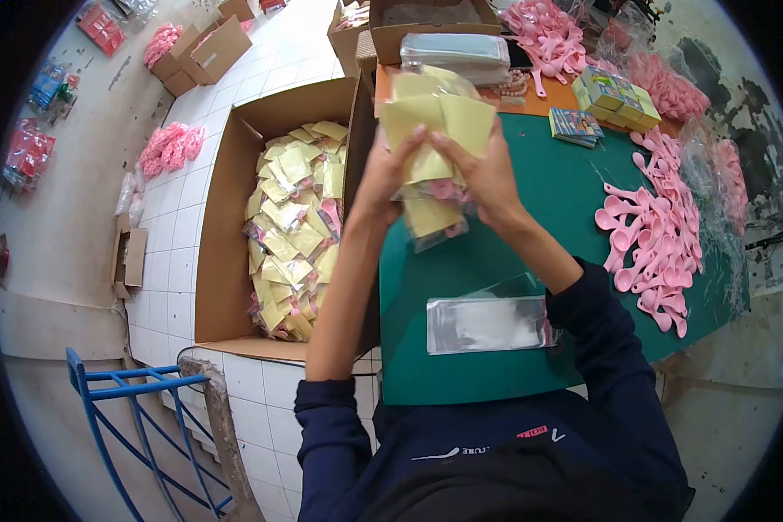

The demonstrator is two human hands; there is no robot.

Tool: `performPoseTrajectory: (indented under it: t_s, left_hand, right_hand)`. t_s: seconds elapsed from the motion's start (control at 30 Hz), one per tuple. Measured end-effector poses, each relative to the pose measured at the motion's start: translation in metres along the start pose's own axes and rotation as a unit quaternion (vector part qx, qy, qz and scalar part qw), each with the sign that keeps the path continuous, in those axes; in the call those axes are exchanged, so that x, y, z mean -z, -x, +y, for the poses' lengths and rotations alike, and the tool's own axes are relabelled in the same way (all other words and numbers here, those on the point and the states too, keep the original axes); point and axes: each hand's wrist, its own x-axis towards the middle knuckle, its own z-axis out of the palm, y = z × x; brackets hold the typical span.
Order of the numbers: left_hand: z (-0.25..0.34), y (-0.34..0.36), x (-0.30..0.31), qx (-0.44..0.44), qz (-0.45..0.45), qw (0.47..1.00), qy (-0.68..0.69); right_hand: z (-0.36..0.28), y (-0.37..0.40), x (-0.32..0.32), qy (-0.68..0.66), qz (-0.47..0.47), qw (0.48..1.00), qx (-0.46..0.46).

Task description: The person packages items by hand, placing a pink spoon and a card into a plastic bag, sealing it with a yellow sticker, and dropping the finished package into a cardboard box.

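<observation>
Pale-yellow and transparent: one bundle of packets (435,117), with pink pieces visible inside, raised over the far left part of a green tabletop (505,230). Head view throughout.

Step in hand, as judged: gathering and squaring several packets between two palms. Left hand (384,178): closed around the left side of the bundle, thumb on the face. Right hand (489,178): closed around the right side, thumb opposite, its tip near the other. One packet hangs lowest, tilted, at the near end of the bundle. Any move from here calls for even pressure from both sides; the slick film could let loose packets slide out.

Surface, near: a flat pile of transparent sleeves (487,326), beside the right forearm. Surface, right: a long heap of pink spoons (657,248). Surface, far: printed cards (574,128), just beside stacked yellow boxes (616,97), with an orange surface (531,106) beyond; also a stack of film bags (455,52).

Room, left: a tall cardboard carton (216,235), holding many similar yellow-backed packets (291,239). White floor tiles (257,391) beneath. Near left, a blue metal frame (130,374). Far left, pink bundles (172,148) and an open brown box (216,54).
</observation>
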Motion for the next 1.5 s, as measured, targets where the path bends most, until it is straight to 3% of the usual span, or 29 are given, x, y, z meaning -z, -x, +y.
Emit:
performPoseTrajectory:
  t_s: [0.13,0.2,0.27,0.3,0.4,0.43,0.47,0.53,0.6,0.67,0.73,0.8,0.87,0.93,1.03,1.13,1.17,1.2,1.23,1.27,1.3,1.33,1.4,1.47,1.5]
  left_hand:
    - [0.070,0.053,0.018,-0.011,0.111,0.991,-0.067]
    - [0.106,0.090,0.015,-0.059,0.187,0.972,-0.127]
    - [0.128,0.114,0.052,-0.025,0.273,0.949,-0.155]
    - [0.137,0.126,0.061,-0.039,0.253,0.955,-0.147]
    - [0.140,0.159,0.108,-0.030,0.261,0.943,-0.203]
    - [0.133,0.170,0.137,0.003,0.256,0.944,-0.209]
    - [0.132,0.176,0.163,0.088,0.209,0.939,-0.257]
    - [0.112,0.188,0.242,0.200,0.204,0.813,-0.507]
    - [0.094,0.196,0.271,0.186,0.186,0.727,-0.634]
    - [0.073,0.175,0.273,0.163,0.170,0.776,-0.585]
    - [0.035,0.155,0.294,0.265,0.171,0.644,-0.697]
    - [-0.011,0.139,0.314,0.195,0.135,0.685,-0.688]
    - [-0.055,0.121,0.285,0.260,0.096,0.594,-0.756]
    - [-0.093,0.106,0.272,0.228,0.001,0.564,-0.794]
    - [-0.084,0.088,0.257,0.275,-0.051,0.555,-0.783]
    - [-0.074,0.059,0.302,0.335,-0.141,0.548,-0.754]
    - [-0.035,0.039,0.296,0.400,-0.212,0.618,-0.643]
    - [-0.007,0.024,0.293,0.356,-0.209,0.650,-0.638]
    - [0.028,0.011,0.289,0.351,-0.178,0.678,-0.621]
    - [0.056,-0.003,0.286,0.379,-0.114,0.651,-0.648]
    - [0.067,-0.020,0.291,0.359,-0.015,0.606,-0.710]
    - [0.067,-0.035,0.295,0.295,0.090,0.598,-0.740]
    - [0.031,-0.063,0.323,0.178,0.185,0.580,-0.773]
    - [-0.041,-0.094,0.372,0.233,0.215,0.568,-0.760]
    - [-0.076,-0.114,0.398,0.195,0.188,0.542,-0.795]
  right_hand:
    - [-0.020,0.016,-0.068,-0.073,-0.050,0.996,-0.002]
    - [-0.025,0.027,-0.105,-0.045,-0.084,0.995,-0.008]
    - [-0.035,0.039,-0.138,-0.021,-0.125,0.992,-0.003]
    - [-0.034,0.046,-0.152,-0.076,-0.161,0.984,-0.029]
    - [-0.006,0.060,-0.179,0.098,-0.215,0.970,0.057]
    - [-0.004,0.060,-0.172,0.133,-0.301,0.943,-0.050]
    - [0.018,0.060,-0.171,0.204,-0.328,0.919,-0.071]
    - [0.030,0.046,-0.140,0.299,-0.382,0.870,-0.086]
    - [0.033,0.025,-0.097,0.270,-0.387,0.881,-0.033]
    - [0.000,0.009,-0.054,0.158,-0.400,0.899,-0.081]
    - [-0.016,0.005,-0.011,0.182,-0.383,0.900,-0.103]
    - [-0.017,0.007,0.032,0.206,-0.343,0.910,-0.110]
    - [-0.022,0.010,0.071,0.305,-0.283,0.904,-0.095]
    - [-0.017,0.018,0.106,0.419,-0.228,0.876,-0.070]
    - [0.014,0.034,0.140,0.505,-0.189,0.842,-0.006]
    - [0.029,0.051,0.146,0.567,-0.170,0.804,0.056]
    - [0.033,0.052,0.143,0.590,-0.160,0.788,0.076]
    - [0.034,0.051,0.140,0.586,-0.155,0.792,0.071]
    - [0.030,0.050,0.137,0.583,-0.151,0.796,0.065]
    - [0.027,0.049,0.135,0.580,-0.147,0.799,0.059]
    - [0.027,0.049,0.134,0.573,-0.142,0.806,0.053]
    - [0.026,0.048,0.133,0.576,-0.140,0.804,0.047]
    - [0.025,0.047,0.131,0.583,-0.139,0.800,0.037]
    - [0.026,0.046,0.128,0.585,-0.135,0.799,0.026]
    - [0.025,0.046,0.129,0.592,-0.136,0.794,0.022]
